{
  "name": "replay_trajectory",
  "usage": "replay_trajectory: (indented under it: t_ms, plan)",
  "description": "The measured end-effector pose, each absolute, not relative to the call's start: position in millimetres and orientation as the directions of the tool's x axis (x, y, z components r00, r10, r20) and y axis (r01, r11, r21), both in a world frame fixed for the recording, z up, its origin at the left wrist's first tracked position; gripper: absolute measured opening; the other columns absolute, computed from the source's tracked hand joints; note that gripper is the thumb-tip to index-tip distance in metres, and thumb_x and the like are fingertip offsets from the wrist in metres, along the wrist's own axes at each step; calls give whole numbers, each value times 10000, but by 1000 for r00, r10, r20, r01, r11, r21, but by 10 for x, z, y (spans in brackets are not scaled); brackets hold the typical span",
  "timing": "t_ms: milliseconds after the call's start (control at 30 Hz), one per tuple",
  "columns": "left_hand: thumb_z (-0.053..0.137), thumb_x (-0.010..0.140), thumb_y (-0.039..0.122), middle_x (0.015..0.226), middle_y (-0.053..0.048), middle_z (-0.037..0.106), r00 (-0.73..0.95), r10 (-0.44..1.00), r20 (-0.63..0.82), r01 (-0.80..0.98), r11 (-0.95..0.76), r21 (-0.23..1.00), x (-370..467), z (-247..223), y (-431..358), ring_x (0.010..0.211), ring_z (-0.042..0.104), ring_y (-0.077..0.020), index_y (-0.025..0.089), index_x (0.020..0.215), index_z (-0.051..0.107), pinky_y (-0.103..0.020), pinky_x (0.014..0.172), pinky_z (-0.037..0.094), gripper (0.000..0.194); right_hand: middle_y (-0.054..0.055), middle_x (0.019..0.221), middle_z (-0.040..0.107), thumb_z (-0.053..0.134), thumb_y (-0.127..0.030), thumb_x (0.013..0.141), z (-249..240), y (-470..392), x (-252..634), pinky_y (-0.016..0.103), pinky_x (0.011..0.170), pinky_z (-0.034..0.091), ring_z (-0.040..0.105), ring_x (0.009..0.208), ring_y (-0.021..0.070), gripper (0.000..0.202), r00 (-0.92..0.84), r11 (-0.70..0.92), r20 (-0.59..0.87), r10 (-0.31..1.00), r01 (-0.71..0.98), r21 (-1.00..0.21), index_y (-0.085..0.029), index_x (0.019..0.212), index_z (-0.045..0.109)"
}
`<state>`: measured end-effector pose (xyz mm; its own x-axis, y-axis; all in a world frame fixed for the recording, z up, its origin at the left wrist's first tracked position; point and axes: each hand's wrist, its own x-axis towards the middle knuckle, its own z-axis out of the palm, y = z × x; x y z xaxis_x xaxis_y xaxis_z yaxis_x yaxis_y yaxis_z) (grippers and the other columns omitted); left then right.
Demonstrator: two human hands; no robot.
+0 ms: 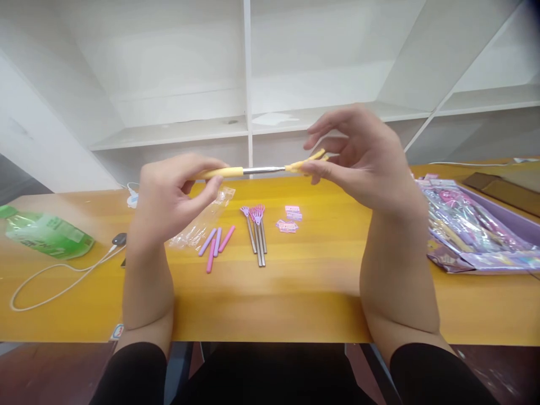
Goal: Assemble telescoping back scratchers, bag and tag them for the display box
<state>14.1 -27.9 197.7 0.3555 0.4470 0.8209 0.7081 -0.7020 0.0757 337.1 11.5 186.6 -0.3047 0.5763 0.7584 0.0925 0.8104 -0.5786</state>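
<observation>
My left hand (181, 191) pinches the yellow handle of a yellow stick (230, 172), which is held level above the table. A silver rod joins that handle to a yellow hand-shaped end, where my right hand (354, 152) grips with thumb and fingers. Below lie pink and purple hand-shaped heads on metal rods (258, 236), side by side. Several pink and purple handle tubes (217, 242) rest to their left. Small pink and purple labels (287, 225) are to the right of the rods.
Clear plastic wrappers (189, 230) lie under my left hand. A green bottle (50, 233) and white cable (59, 296) are at the left. On the right is a purple box (523, 222) of wrapped sticks. White shelving (248, 67) stands behind the wooden table (270, 309).
</observation>
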Motion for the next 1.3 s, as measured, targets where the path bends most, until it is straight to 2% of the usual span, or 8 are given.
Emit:
replay_trajectory:
  t_ms: [200, 267, 333, 433, 533, 733, 1100, 1300]
  plan:
    - [681, 1033, 274, 686, 39, 661, 329, 589, 739, 764, -626, 159, 11, 2017, -255, 554, 477, -118, 245, 998, 814, -296, 559, 373, 140, 69, 1197, 678, 811, -313, 1013, 1776, 262, 3334, 416, 822, 658, 704, 1006, 232, 228, -426, 908, 865, 266, 411, -76, -334, 1239, 782]
    - [683, 1053, 297, 746, 30, 706, 345, 586, 733, 780, -614, 124, -16, 1988, -171, 591, 526, -129, 251, 1022, 805, -296, 587, 399, 134, 76, 1197, 700, 694, -272, 1089, 1735, 309, 3281, 406, 846, 620, 709, 1010, 226, 221, -442, 878, 869, 222, 478, 18, -329, 1288, 771]
    - [689, 1081, 343, 820, 9, 745, 396, 555, 731, 807, -590, 11, -21, 1944, -86, 663, 584, -154, 253, 1045, 788, -315, 646, 426, 139, 89, 1211, 721, 613, -270, 1135, 1691, 339, 3214, 385, 836, 585, 711, 983, 214, 237, -455, 844, 864, 215, 532, 70, -300, 1326, 750]
    - [664, 1121, 392, 839, -32, 734, 491, 484, 725, 834, -501, -231, 32, 1863, 1, 776, 620, -216, 236, 1039, 759, -361, 696, 395, 200, 92, 1138, 747, 522, -280, 1176, 1628, 346, 3099, 327, 739, 507, 666, 838, 174, 239, -497, 794, 816, 294, 602, 81, -232, 1289, 728]
    - [611, 1148, 368, 823, -56, 687, 545, 447, 710, 824, -444, -353, 136, 1785, 28, 794, 599, -237, 219, 1035, 741, -372, 672, 336, 227, 64, 1017, 738, 464, -294, 1199, 1583, 329, 2980, 299, 647, 390, 574, 725, 142, 265, -514, 763, 772, 374, 644, 59, -203, 1220, 712]
    - [528, 1188, 390, 828, -33, 649, 589, 389, 709, 785, -484, -387, 246, 1722, 26, 737, 576, -195, 234, 1067, 721, -349, 591, 269, 276, 49, 924, 720, 485, -371, 1204, 1537, 333, 2872, 312, 663, 337, 571, 794, 168, 296, -534, 778, 785, 314, 618, 110, -202, 1147, 721]
    - [565, 1176, 366, 760, -11, 604, 606, 187, 773, 738, -495, -459, 217, 1712, 147, 702, 523, -186, 225, 979, 705, -346, 609, 319, 280, 42, 893, 723, 518, -365, 1193, 1541, 390, 2899, 292, 658, 342, 572, 770, 156, 294, -503, 799, 830, 242, 588, 123, -213, 1104, 753]
    - [553, 1163, 484, 764, -33, 640, 599, 240, 764, 748, -510, -426, 186, 1750, 186, 718, 522, -216, 241, 965, 729, -380, 641, 341, 360, 28, 879, 734, 586, -326, 1166, 1533, 452, 2908, 294, 649, 353, 592, 771, 152, 207, -488, 788, 852, 188, 593, 165, -237, 1099, 760]
